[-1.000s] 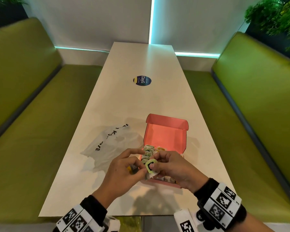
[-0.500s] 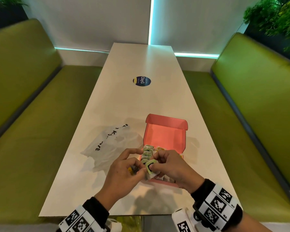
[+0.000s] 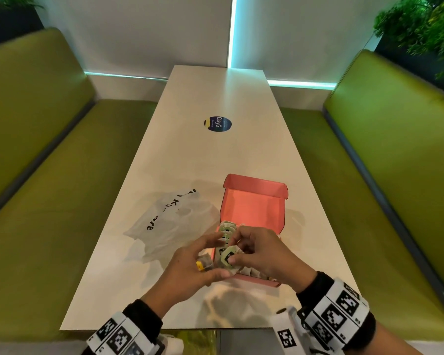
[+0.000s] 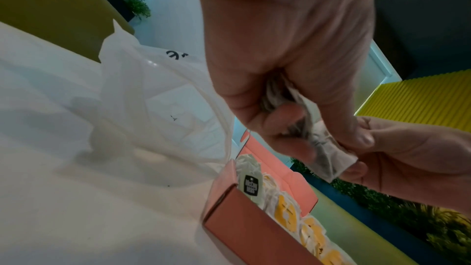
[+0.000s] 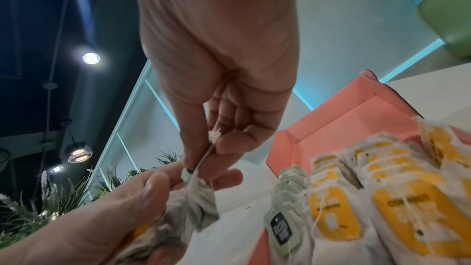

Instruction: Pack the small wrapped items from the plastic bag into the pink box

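The pink box point(image 3: 256, 280) lies open on the white table, its lid point(image 3: 254, 201) tipped back. Rows of wrapped tea bags point(image 5: 356, 209) with yellow and green tags fill its near part. At the box's near-left corner my left hand point(image 3: 210, 257) grips a small bunch of tea bags point(image 5: 153, 235), one of them with a yellow tag point(image 3: 202, 265). My right hand point(image 3: 235, 252) pinches the top of a green-tagged tea bag point(image 3: 227, 257) out of that bunch. The same bag point(image 5: 201, 194) hangs between both hands. The flattened plastic bag point(image 3: 169, 226) lies left of the box.
The long white table point(image 3: 215, 155) carries a round dark sticker point(image 3: 218, 125) further away. Green benches point(image 3: 49, 201) run along both sides, and plants stand in the far corners. The table's near edge point(image 3: 164, 327) is just in front of my wrists.
Both hands stay joined at the box's near-left corner and have edged slightly forward. The green-tagged tea bag has barely moved between them.
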The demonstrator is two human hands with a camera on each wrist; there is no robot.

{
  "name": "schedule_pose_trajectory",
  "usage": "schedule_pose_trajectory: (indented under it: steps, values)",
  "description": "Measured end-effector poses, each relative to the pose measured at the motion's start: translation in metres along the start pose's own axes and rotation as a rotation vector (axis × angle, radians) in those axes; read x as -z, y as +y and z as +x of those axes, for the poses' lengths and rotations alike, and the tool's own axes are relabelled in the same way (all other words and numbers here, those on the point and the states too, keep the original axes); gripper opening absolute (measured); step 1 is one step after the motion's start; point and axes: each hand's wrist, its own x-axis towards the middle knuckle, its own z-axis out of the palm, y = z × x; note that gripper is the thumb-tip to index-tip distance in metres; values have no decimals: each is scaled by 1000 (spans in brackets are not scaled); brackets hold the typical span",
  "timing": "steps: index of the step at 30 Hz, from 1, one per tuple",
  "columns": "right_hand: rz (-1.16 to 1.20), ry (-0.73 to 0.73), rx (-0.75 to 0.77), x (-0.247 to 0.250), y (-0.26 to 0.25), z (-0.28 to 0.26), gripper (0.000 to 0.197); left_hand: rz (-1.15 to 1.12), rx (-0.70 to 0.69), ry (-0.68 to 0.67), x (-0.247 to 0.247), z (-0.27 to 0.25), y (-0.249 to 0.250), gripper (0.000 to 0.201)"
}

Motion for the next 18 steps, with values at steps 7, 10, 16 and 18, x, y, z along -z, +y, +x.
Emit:
schedule_pose_trajectory:
  steps: [7,10,16,18]
  values:
    - [-251,54,114,-7,1,4,19,158,55,24,-8,3,-7,12]
    - [-293,19,85,-13,8,3,25,146,64,47,-11,3,-11,10]
    - [-494,42,38,-8,20,10,8,361,76,125,-3,2,-25,26]
    - [-540,84,34,-4,22,11,13,444,66,138,-1,1,-29,22]
